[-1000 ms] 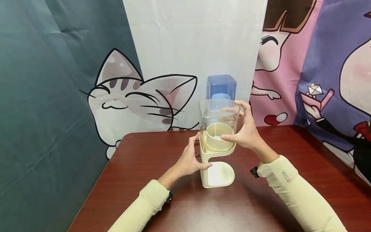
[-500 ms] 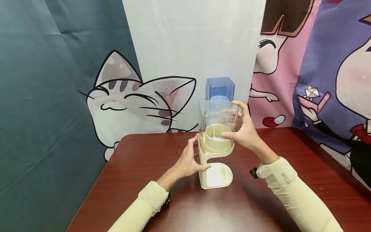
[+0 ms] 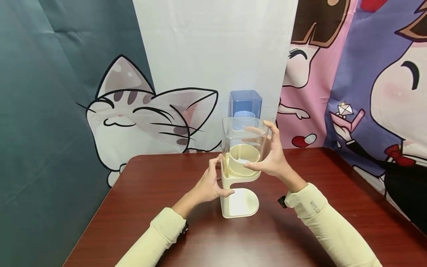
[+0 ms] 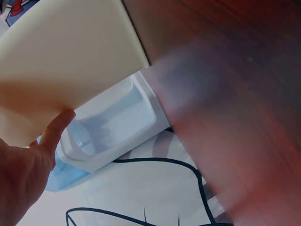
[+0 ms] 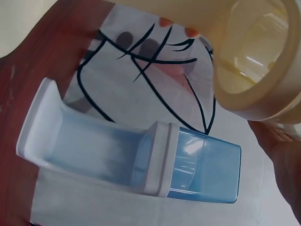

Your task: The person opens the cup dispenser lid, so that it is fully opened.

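A cream dispenser-like stand (image 3: 225,204) with a flat rounded base stands upright on the table. On top sits a clear box-shaped container (image 3: 235,129), with a round cream collar (image 3: 237,168) visible inside its lower part. My left hand (image 3: 208,187) grips the stand's upright from the left, thumb in front and fingers behind. Around the clear container's right side my right hand (image 3: 271,159) holds on; its fingers show through the clear wall, and its thumb lies low in front. The left wrist view shows the cream upright (image 4: 80,47) close by, hiding part of that hand.
A similar white stand with a blue see-through top (image 5: 207,165) stands behind, at the back of the reddish-brown table (image 3: 160,170). A cartoon-printed cloth (image 3: 186,48) hangs directly beyond the table's far edge.
The head view has turned a little to the right, so everything sits further left in it. Both hands keep the same hold, and the cream stand shows no clear movement on the table.
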Available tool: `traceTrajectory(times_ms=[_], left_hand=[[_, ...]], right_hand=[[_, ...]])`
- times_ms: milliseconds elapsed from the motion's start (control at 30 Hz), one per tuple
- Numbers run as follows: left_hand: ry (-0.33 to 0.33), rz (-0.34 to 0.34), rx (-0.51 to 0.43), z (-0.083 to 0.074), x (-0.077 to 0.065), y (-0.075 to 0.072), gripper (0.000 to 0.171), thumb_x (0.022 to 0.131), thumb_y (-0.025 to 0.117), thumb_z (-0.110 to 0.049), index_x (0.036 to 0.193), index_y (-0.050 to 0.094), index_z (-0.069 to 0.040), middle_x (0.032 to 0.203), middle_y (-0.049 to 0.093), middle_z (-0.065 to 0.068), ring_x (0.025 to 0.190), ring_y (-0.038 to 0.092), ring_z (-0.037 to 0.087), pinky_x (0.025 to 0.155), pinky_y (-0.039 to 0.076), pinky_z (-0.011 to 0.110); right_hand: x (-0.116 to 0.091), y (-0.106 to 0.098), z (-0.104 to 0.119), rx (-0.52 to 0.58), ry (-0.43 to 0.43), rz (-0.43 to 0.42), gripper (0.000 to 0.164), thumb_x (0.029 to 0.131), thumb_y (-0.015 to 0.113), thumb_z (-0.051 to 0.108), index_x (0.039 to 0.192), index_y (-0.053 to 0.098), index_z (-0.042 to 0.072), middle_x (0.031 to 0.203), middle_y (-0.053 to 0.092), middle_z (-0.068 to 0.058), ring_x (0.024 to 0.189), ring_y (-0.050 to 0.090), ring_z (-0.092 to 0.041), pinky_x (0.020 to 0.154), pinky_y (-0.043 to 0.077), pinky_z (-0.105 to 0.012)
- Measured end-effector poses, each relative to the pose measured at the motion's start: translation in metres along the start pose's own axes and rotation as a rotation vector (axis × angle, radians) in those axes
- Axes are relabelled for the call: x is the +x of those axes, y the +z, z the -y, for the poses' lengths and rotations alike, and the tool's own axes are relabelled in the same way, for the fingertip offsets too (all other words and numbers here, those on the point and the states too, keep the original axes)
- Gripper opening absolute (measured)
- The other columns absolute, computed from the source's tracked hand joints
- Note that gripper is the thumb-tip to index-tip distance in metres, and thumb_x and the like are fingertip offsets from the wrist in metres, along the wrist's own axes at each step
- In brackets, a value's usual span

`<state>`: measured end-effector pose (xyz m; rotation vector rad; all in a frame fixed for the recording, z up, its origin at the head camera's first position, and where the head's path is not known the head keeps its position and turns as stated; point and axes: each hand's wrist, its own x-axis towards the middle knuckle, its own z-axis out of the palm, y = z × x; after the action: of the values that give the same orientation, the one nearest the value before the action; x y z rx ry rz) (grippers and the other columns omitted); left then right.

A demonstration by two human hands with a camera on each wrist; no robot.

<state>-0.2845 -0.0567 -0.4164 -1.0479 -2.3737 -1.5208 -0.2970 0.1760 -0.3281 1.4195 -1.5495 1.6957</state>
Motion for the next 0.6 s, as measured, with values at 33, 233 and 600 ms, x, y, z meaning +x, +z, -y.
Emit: traceTrajectory(times_ms=[33, 233, 600], left_hand=[[-0.002, -0.003, -0.004, 0.001, 0.0, -0.001, 0.104, 0.065, 0.092, -0.012, 0.14, 0.021, -0.008, 0.158, 0.021, 0.016, 0.14, 0.033, 0.025, 0.094, 0.051, 0.042], [0.001, -0.028, -0.019, 0.002, 0.001, 0.0, 0.1, 0.062, 0.094, -0.012, 0.135, 0.026, -0.009, 0.154, 0.026, 0.018, 0.141, 0.031, 0.029, 0.089, 0.053, 0.047], [0.027, -0.022, -0.016, 0.004, 0.0, -0.003, 0.109, 0.06, 0.093, -0.013, 0.143, 0.023, -0.008, 0.149, 0.032, 0.016, 0.135, 0.038, 0.03, 0.083, 0.056, 0.048]], right_hand=[[0.001, 0.0, -0.001, -0.01, 0.01, -0.002, 0.111, 0.066, 0.093, 0.013, 0.144, 0.016, 0.005, 0.134, 0.043, -0.041, 0.114, 0.061, -0.037, 0.096, 0.05, -0.051], [0.004, -0.006, -0.002, -0.034, 0.155, -0.025, 0.114, 0.066, 0.094, 0.02, 0.14, 0.01, -0.001, 0.13, 0.05, -0.035, 0.105, 0.065, -0.044, 0.086, 0.056, -0.044], [-0.001, 0.005, 0.001, -0.02, 0.034, -0.096, 0.104, 0.069, 0.092, 0.02, 0.142, 0.021, 0.004, 0.13, 0.045, -0.038, 0.107, 0.063, -0.037, 0.089, 0.054, -0.048]])
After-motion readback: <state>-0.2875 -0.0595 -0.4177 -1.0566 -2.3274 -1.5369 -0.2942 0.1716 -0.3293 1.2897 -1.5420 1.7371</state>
